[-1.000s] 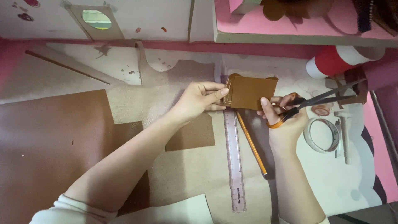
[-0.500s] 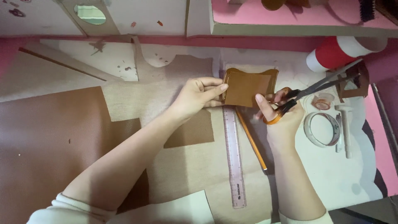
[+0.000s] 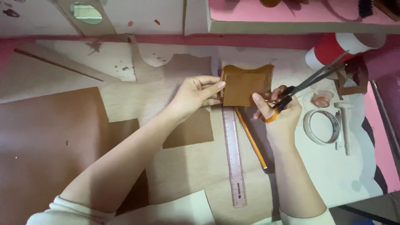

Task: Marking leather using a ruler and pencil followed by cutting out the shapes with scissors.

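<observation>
Head view, looking down at the counter (image 3: 187, 166).

Left hand (image 3: 193, 95): grip clenched on the left edge of a small tan leather piece (image 3: 246, 85), thumb on top, fingers curled under. The piece is held just above the counter, roughly flat to the camera, stitched seam visible along its top and sides, corners rounded.

Right hand (image 3: 279, 112): grip closed through the orange handles of a pair of scissors (image 3: 308, 83). Blades point up and to the right, away from the leather piece, slightly parted. The thumb and a fingertip of this hand also touch the leather piece's right edge.

Under the hands: a clear ruler (image 3: 233, 158) lies lengthwise on the counter, its top end hidden beneath the leather piece. A yellow pencil (image 3: 252, 139) lies just right of it, angled, touching or nearly touching the ruler near the top; can't tell which.

Left side: a large brown leather sheet (image 3: 46, 141) covers the counter, with a smaller brown offcut (image 3: 191, 131) near the left forearm. Pale paper pattern pieces (image 3: 108, 62) lie further back.

Right side: a roll of tape (image 3: 321, 126), a smaller tape roll (image 3: 321, 100) behind it, and a white-handled tool (image 3: 345, 125) just beside them. A red and white roll (image 3: 333, 48) lies at the back right, by the pink shelf (image 3: 291, 16).
</observation>
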